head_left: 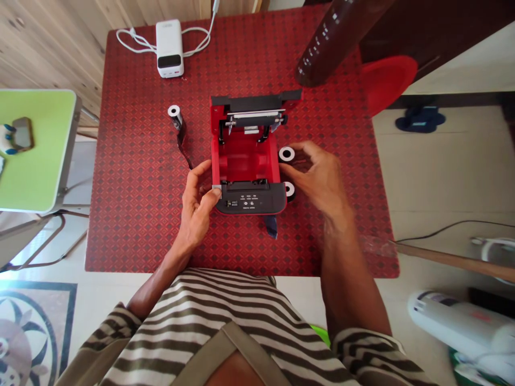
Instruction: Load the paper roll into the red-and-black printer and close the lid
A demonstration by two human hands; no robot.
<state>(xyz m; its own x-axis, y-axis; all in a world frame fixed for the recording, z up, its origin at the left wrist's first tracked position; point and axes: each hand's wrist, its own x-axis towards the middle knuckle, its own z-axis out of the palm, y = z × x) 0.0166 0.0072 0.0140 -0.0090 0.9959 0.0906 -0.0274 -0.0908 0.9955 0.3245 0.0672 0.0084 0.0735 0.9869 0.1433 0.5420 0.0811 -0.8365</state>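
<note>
A red and black label printer (249,199) sits mid-table with its lid (257,110) raised and its red inner bay bare. My left hand (196,206) grips the printer's front left corner, thumb on top and fingers along the side. Against the right side, my right hand (317,171) has thumb and fingers closed around a small dark roll with a white core (287,154). Another such roll (289,191) stands just below it, partly hidden by the printer. To the left, a third roll (174,111) trails a dark ribbon (183,142) towards the printer.
A white power bank (169,48) with a cable lies at the table's back left. A dark cylinder (322,48) stands at the back right. A dark strip (271,227) pokes out under the printer's front. A green table (36,155) is at far left.
</note>
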